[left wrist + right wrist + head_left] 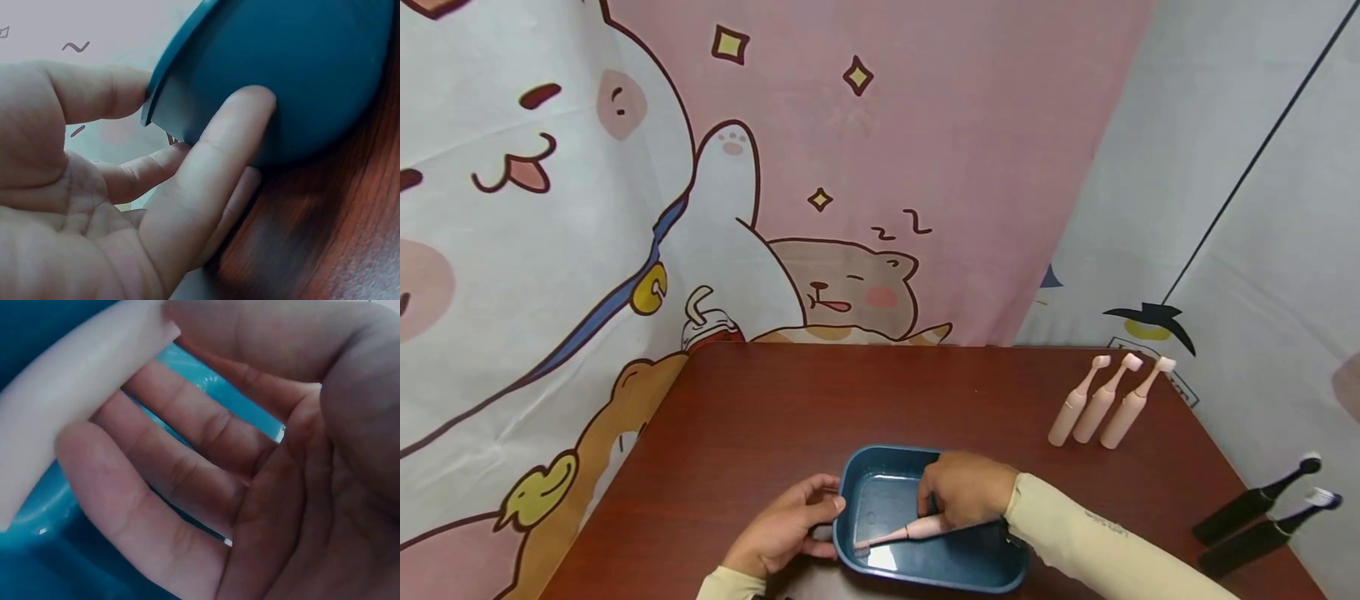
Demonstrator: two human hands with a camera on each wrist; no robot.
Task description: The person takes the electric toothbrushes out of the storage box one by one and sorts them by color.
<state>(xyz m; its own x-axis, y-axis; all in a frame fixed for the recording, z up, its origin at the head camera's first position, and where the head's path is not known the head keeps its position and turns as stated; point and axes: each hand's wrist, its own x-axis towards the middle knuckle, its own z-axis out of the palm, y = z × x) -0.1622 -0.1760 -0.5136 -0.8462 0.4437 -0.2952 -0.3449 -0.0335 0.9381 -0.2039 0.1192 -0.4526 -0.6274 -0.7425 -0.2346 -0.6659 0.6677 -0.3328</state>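
Note:
A pink electric toothbrush [925, 527] lies low inside the blue tray [917, 579], its head toward the tray's left end. Fingers and thumb of my right hand [966, 492] hold it by the handle [69, 381]; the right wrist view shows this pale handle against the fingertips. At the tray's left end, my left hand [793, 521] grips the rim and outer wall. From the left wrist view, the fingers [212, 144] press against the outside of the blue tray [300, 81].
Three pink electric toothbrushes [1097, 412] lie side by side at the back right of the brown table [760, 417]. Two black electric toothbrushes [1247, 542] are at the right edge. A cartoon-printed cloth [962, 167] hangs behind the table.

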